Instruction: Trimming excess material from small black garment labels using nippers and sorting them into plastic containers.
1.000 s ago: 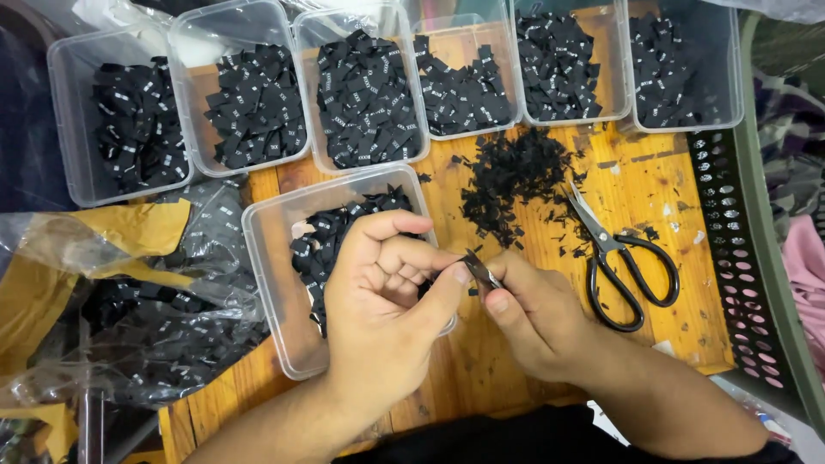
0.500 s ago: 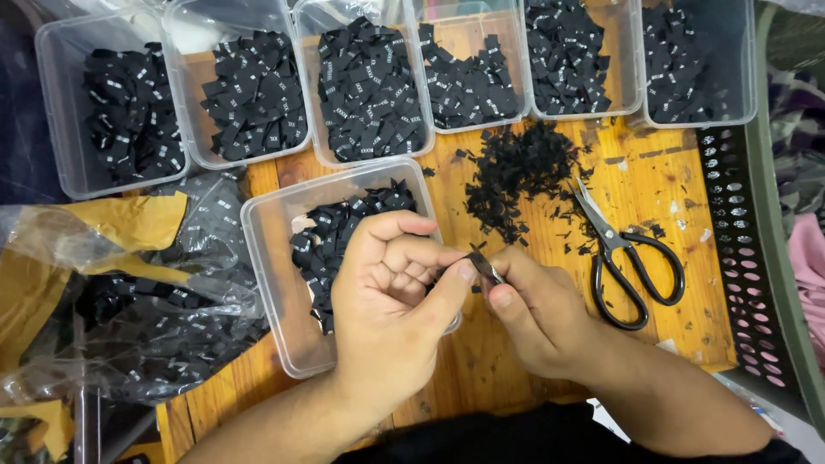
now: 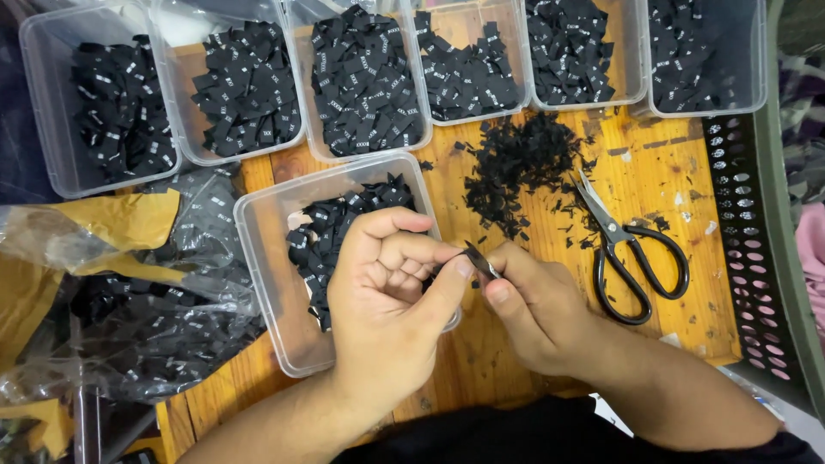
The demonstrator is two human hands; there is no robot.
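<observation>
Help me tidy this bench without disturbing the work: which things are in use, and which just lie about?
In use:
left hand and right hand, pinching a small black label
nearest tub of labels

Lying about:
scissors
pile of black scraps
clear bag

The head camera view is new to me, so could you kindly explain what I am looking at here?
The camera sits on a person's head and looks down at their own two bare hands over a wooden table. The left hand and the right hand meet, pinching a small black label between the fingertips. Under the left hand is a clear plastic tub partly filled with black labels; six more tubs stand in a row at the far edge. A pile of black scraps and black-handled scissors lie to the right, crumpled plastic bags to the left.
</observation>
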